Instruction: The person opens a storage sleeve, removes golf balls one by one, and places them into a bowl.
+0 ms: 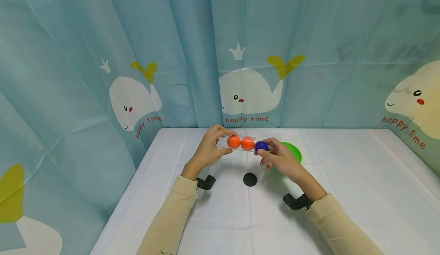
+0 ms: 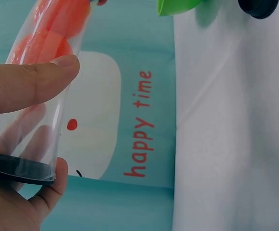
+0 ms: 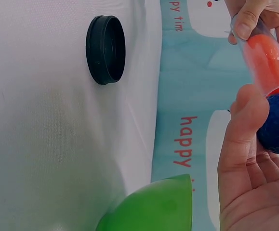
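A clear plastic tube (image 1: 222, 142) lies nearly level above the table, gripped near its left end by my left hand (image 1: 209, 148). Two orange balls (image 1: 247, 143) sit in a row inside it. A black cap (image 2: 21, 168) closes the tube's end by my left palm. My right hand (image 1: 280, 159) pinches a dark blue ball (image 1: 261, 146) between thumb and fingers, right at the tube's open right end. In the right wrist view the blue ball (image 3: 278, 124) overlaps the rim of the tube.
A black lid (image 1: 249, 179) lies on the white table (image 1: 220, 224) below the tube. Behind my right hand stands a green bowl (image 1: 293, 152), partly hidden. A blue curtain (image 1: 192, 48) with printed whales hangs along the table's back and left edges.
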`<move>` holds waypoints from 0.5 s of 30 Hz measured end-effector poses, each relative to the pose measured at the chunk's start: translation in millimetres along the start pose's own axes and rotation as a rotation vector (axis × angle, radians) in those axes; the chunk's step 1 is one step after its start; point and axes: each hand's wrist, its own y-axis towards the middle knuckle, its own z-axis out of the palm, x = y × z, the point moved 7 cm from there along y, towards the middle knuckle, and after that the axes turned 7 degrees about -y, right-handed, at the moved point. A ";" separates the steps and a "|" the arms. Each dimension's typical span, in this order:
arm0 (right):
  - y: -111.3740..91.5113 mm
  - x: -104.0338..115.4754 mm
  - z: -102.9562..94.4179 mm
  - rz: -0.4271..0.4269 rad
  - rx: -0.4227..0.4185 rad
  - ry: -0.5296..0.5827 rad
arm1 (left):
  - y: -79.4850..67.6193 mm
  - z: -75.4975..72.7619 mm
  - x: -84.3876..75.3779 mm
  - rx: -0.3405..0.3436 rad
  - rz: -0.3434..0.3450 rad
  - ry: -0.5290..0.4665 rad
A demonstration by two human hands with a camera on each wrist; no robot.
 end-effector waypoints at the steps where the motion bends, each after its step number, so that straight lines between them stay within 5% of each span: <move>1: 0.1 0.1 -0.3 -0.004 -0.003 0.000 | 0.0 0.2 0.4 0.001 -0.002 -0.001; 15: -3.7 4.7 -19.2 -0.067 -0.129 -0.143 | 0.0 0.7 2.8 0.008 -0.014 -0.008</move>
